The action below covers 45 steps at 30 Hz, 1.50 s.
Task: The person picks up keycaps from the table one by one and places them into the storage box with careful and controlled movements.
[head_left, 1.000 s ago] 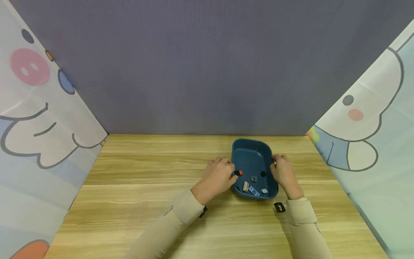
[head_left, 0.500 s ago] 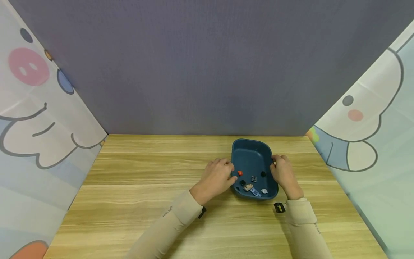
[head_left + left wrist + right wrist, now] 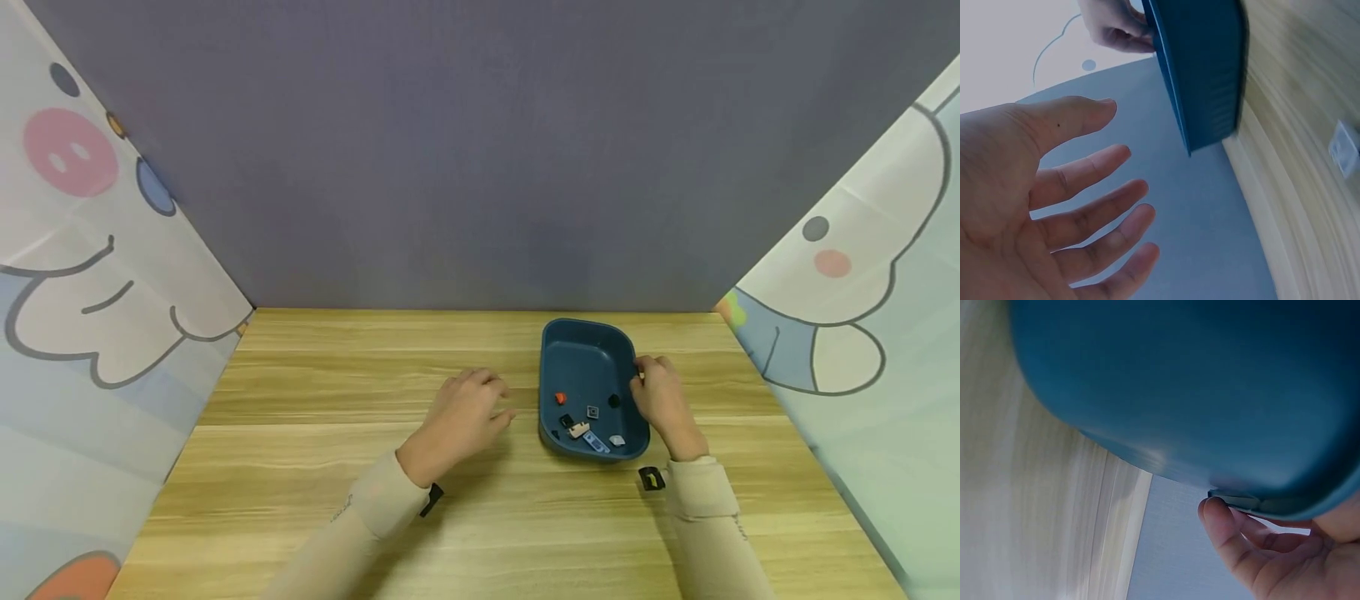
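Note:
A dark blue plastic basin [image 3: 587,360] stands on the wooden table. Small loose pieces lie mostly in its near half: an orange-red piece [image 3: 560,398], a grey square [image 3: 592,412], a beige piece [image 3: 578,430], a light blue strip [image 3: 596,442], a whitish piece [image 3: 617,440] and several black ones. My left hand [image 3: 459,414] hovers left of the basin, apart from it. Its fingers are spread and hold nothing in the left wrist view. At the basin's right side my right hand [image 3: 662,404] grips the rim, thumb and fingers around it in the right wrist view.
A grey panel [image 3: 480,167] rises behind the table's back edge. Cartoon-printed cloths [image 3: 112,250] flank the table on both sides. A small translucent thing [image 3: 1344,149] lies on the table in the left wrist view.
My left hand has let go of the basin's left rim and moved left. Inside, a black piece has slid away from the orange-red one and the beige piece has turned. My right hand stays.

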Tool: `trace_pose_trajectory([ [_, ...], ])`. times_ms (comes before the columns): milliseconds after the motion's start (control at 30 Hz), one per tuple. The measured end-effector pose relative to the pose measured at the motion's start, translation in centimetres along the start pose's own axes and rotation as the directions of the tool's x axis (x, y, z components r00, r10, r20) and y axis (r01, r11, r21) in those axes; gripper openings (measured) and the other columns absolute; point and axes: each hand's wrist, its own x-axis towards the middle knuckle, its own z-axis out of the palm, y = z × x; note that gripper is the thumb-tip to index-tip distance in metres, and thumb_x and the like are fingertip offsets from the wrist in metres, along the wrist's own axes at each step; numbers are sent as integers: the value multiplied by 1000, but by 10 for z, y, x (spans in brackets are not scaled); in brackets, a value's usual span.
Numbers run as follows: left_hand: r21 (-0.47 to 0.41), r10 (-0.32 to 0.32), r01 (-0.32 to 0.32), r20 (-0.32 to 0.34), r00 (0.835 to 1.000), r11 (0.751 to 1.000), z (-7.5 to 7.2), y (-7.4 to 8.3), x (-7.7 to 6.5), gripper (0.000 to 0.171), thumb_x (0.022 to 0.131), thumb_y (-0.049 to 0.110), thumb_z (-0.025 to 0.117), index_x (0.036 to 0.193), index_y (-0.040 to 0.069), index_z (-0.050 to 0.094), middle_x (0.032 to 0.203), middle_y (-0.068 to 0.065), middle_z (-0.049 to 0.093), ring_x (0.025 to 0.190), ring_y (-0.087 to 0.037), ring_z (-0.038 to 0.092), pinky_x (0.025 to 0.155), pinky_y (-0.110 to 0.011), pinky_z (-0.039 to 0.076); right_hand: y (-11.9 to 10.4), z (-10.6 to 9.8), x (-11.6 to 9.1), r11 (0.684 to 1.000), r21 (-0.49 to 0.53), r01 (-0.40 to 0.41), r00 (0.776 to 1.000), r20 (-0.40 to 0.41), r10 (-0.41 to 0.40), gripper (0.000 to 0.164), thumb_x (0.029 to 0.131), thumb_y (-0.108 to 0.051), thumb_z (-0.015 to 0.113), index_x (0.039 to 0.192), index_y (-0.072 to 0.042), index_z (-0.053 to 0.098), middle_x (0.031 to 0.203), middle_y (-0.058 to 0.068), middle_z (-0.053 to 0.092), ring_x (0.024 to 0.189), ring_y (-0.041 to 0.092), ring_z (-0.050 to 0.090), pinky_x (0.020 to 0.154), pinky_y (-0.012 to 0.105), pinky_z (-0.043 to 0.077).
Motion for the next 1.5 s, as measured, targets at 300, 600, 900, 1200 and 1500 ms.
trace_pose_trajectory([
  [300,11,-65,65,0,998,998,-10,-17,-26,27,90,32,77,107,11,75,115,-6,67,104,-30,63,86,-48,54,0,0,0,1000,-6,-5,1000,-4,5,31,90,7,54,117,20,59,107,36,57,95,46,56,78,56,52],
  [600,72,-132,132,3,991,989,-7,-36,-50,25,86,29,81,98,8,75,111,-9,68,98,-31,64,83,-48,55,1,0,1,1000,-6,-1,1000,-3,1,30,91,7,54,117,20,59,107,36,58,96,45,55,79,56,52],
  [900,166,-170,159,58,984,973,15,-45,-66,26,84,35,80,82,10,73,104,-13,70,90,-34,66,72,-51,57,2,1,1,1000,2,-3,1000,-2,3,30,90,7,54,117,21,58,106,35,57,95,45,55,79,56,51],
  [1200,185,-193,178,70,979,967,26,-45,-71,33,81,38,83,75,8,69,98,-13,69,85,-33,64,70,-51,55,1,0,0,1000,3,3,1000,-5,-3,31,90,7,54,117,21,58,106,36,57,95,45,56,78,56,52],
  [1500,210,-179,159,78,981,965,32,-42,-72,36,80,38,84,79,4,72,93,-13,68,82,-32,64,70,-49,56,1,-1,0,1000,-1,6,1000,-3,-6,30,90,7,54,117,20,59,106,36,57,96,46,56,79,56,51],
])
